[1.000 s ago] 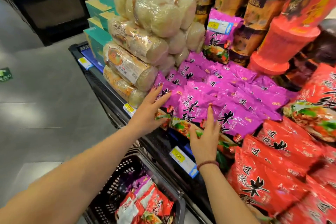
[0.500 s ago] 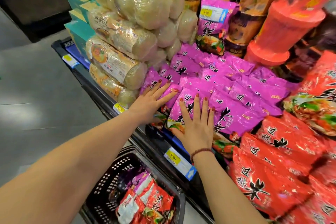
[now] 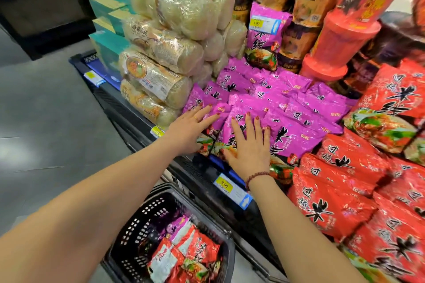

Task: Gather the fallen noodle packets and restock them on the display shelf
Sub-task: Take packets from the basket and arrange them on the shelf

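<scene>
Purple noodle packets (image 3: 296, 108) lie in a slanted pile on the display shelf (image 3: 202, 167). My left hand (image 3: 190, 128) lies flat with straight fingers on the leftmost purple packets. My right hand (image 3: 250, 145) presses flat, fingers spread, on a front purple packet (image 3: 232, 126) at the shelf's front edge. Neither hand grips anything. Below the shelf a black basket (image 3: 138, 232) holds several red and purple packets (image 3: 190, 253). Red noodle packets (image 3: 345, 190) fill the shelf to the right.
Clear-wrapped pale noodle bundles (image 3: 170, 37) are stacked left of the purple pile, with teal boxes (image 3: 108, 37) behind. Noodle cups (image 3: 308, 7) and red tubs (image 3: 338, 43) stand at the back. A price tag (image 3: 232, 190) hangs on the shelf front. Grey floor (image 3: 46, 122) lies to the left.
My right hand went from pinching at a purple packet to lying flat on it with fingers spread. My left hand stayed flat on the left packets. The view shifted slightly.
</scene>
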The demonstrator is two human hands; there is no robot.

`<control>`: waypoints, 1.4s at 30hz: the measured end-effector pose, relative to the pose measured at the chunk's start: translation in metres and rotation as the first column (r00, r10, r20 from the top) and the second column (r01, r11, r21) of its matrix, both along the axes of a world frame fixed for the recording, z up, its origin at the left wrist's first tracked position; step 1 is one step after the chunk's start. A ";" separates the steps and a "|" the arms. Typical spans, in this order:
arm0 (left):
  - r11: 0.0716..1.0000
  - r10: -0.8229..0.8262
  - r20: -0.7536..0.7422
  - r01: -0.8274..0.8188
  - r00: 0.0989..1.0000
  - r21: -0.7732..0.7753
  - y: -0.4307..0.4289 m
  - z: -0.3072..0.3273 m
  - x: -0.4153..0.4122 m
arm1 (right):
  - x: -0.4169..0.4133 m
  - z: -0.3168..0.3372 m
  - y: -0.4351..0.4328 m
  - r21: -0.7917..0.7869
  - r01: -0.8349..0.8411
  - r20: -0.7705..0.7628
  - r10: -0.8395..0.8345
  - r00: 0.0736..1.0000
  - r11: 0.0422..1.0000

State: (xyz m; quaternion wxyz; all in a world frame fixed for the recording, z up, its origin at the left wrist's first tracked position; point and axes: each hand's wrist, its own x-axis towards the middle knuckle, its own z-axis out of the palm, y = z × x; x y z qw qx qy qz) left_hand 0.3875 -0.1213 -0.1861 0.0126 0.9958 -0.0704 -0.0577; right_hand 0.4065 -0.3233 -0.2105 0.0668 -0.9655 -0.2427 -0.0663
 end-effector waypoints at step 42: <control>0.517 0.725 -0.173 -0.693 0.667 -0.503 0.113 -0.479 -0.406 | -0.221 -0.530 0.135 -0.084 -0.003 -0.883 -0.074 0.464 0.996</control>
